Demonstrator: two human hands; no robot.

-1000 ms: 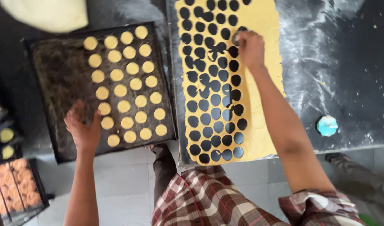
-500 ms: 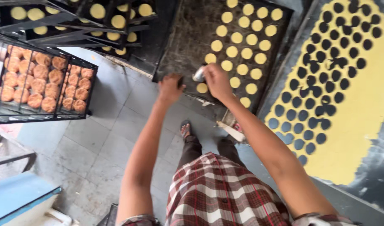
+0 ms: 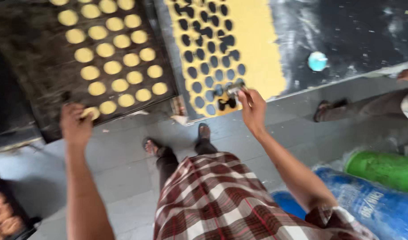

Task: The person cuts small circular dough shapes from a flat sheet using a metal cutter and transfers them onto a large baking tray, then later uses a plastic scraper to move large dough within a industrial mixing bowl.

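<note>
Fingers (image 3: 246, 95) of right hand (image 3: 253, 111) pinched narrow around small round metal cutter (image 3: 235, 89), held at near edge of rolled yellow dough sheet (image 3: 257, 49). Cutter tilted, over last row of round cut-out holes; contact with dough not clear through motion blur. Sheet lying on dark floured worktop (image 3: 355, 31), left half riddled with dark holes in rows, right strip uncut.

Left hand (image 3: 75, 124) curled, fingertips closed on pale yellow dough disc (image 3: 92, 113) at near edge of dark rectangular baking tray (image 3: 44, 84). Disc touching or just above tray surface; cannot tell which. Same disc just beside lowest row of round yellow dough discs (image 3: 119, 66) laid out in rows across tray's right part. Left part of tray bare, crusted.

Head view only, steeply downward. Red-and-white checked cloth (image 3: 221, 200) at bottom centre, two sandalled feet on grey tiled floor (image 3: 124, 173) below it. Small light-blue round object (image 3: 317, 61) on worktop, well apart from dough. Blue barrel (image 3: 377, 209) and green cylinder (image 3: 381, 169) at lower right. Second person's foot (image 3: 324, 109) near worktop edge, right. Tray of browned baked pieces (image 3: 4, 218) at lower left corner.
</note>
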